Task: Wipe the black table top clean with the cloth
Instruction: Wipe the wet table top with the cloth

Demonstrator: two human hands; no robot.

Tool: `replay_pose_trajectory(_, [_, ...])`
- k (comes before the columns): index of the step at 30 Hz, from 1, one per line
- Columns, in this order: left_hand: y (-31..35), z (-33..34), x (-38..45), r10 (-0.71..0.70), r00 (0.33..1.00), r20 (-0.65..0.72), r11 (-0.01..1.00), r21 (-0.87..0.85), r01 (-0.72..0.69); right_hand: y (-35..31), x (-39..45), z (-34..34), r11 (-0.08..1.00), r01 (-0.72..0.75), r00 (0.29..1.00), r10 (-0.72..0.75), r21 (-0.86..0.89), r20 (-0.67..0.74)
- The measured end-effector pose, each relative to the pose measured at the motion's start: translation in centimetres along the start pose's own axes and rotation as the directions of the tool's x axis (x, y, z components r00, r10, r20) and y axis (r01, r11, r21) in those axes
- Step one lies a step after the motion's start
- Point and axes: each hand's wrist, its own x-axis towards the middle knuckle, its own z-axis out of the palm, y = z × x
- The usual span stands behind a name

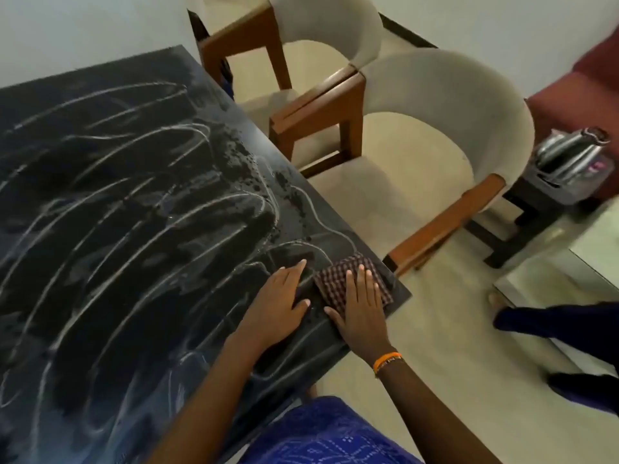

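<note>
The grip of the right hand (360,306) is flat and open: the fingers lie straight on the folded cloth (348,284) and press it down; they do not curl around it. The left hand (281,303) lies just beside it, also flat, with its palm on the bare worktop (134,212) and its fingertips near the left edge of the cloth.

The cloth sits in the lower right part of the frame, at the near right corner of the worktop and close to its edge. It is a small folded square with a brown checked pattern, and it looks soft and thin. It is under the right hand, so this hand is the nearer one for the next stroke.

From the cloth, almost all of the unwiped surface lies to the left and upward in the frame. The worktop is black, smooth and hard, and covered with pale curved streaks and dark wet spots. I think much wiping is left.

Two chairs (435,128) with grey curved backs stand at the right.
</note>
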Motion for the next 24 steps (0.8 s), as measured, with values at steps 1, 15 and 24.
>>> replay_pose_trajectory(1, [-0.1,0.0,0.0,-0.016,1.000,0.010,0.999,-0.037,0.016,0.0,0.0,0.0,1.000,-0.015,1.000,0.015,-0.015,-0.003])
replay_pose_trajectory(15, [-1.0,0.1,-1.8,-0.088,0.993,0.081,0.945,-0.310,0.108,-1.5,1.7,-2.6,0.958,-0.180,0.979,0.196,0.225,-0.053])
replay_pose_trajectory(24, [-3.4,-4.1,-5.1,-0.192,0.975,-0.108,0.890,-0.438,0.127,-12.5,2.1,-4.9,0.383,-0.207,0.978,0.053,0.900,0.202])
